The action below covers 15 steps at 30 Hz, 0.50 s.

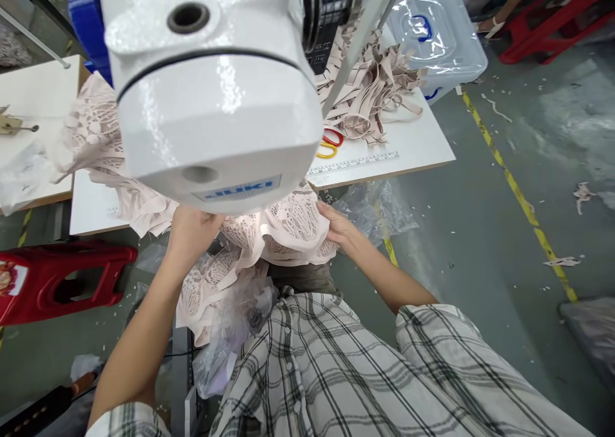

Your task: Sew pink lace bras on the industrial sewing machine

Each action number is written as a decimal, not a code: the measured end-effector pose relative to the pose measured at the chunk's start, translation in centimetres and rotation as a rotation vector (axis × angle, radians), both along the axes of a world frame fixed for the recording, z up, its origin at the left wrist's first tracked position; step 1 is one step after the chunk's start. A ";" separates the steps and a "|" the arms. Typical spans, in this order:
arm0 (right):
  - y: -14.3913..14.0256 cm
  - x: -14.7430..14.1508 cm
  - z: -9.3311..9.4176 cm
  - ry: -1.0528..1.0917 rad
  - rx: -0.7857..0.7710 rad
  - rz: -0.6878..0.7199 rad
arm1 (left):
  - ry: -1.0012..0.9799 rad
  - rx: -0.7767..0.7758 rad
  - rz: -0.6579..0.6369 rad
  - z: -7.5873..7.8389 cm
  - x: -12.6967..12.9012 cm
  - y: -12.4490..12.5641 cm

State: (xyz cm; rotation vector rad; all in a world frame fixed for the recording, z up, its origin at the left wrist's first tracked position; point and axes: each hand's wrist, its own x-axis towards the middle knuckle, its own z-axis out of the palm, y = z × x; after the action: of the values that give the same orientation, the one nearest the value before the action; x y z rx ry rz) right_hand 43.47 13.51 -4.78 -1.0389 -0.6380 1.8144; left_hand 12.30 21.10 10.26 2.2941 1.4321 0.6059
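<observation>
A white sewing machine head fills the upper middle and hides the needle area. Below it lies pale pink lace fabric, draped over the front edge of the white table. My left hand reaches up under the machine and grips the lace at its left part. At the right edge of the same lace, my right hand has its fingers closed on the cloth. More lace hangs down toward my lap beside a crumpled clear plastic bag.
A pile of beige straps and red and yellow scissors lie on the table's right part. A clear plastic box stands behind. A red stool sits on the left floor. Yellow tape runs across the grey floor.
</observation>
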 end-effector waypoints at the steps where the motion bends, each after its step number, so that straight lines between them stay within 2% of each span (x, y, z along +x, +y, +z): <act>1: 0.0 0.6 0.9 -0.009 0.031 -0.094 | 0.014 0.045 0.046 0.4 0.0 -1.2; 3: -0.3 1.7 3.0 -0.045 0.143 -0.260 | 0.015 0.176 0.111 1.5 0.5 -4.1; 4: -0.6 1.9 4.3 -0.074 0.213 -0.287 | -0.003 0.249 0.088 2.1 1.2 -5.7; 6: -1.5 1.5 7.3 -0.123 0.335 -0.240 | -0.089 0.372 -0.120 3.3 3.0 -8.7; 8: -2.6 0.0 10.5 -0.158 0.420 -0.024 | -0.153 0.402 -0.387 4.3 4.9 -10.6; 9: -3.1 -1.1 12.1 -0.175 0.458 0.123 | -0.154 0.363 -0.481 4.5 5.6 -11.0; 10: -3.5 -2.2 13.5 -0.212 0.515 0.337 | -0.129 0.281 -0.529 4.6 6.0 -11.1; 12: -3.7 -4.0 15.4 -0.331 0.619 0.553 | -0.065 0.042 -0.482 4.2 6.0 -10.4; 13: -3.4 -4.6 15.9 -0.416 0.651 0.564 | -0.059 -0.079 -0.410 3.8 5.7 -9.8; 15: -2.4 -5.2 16.0 -0.607 0.658 0.431 | -0.100 -0.231 -0.222 2.7 4.5 -8.4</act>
State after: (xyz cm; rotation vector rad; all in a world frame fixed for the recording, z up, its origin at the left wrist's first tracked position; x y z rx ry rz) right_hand 38.30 11.13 11.20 -1.0225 -1.8010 1.4218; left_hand 16.84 12.70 12.93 2.1682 1.1182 0.4556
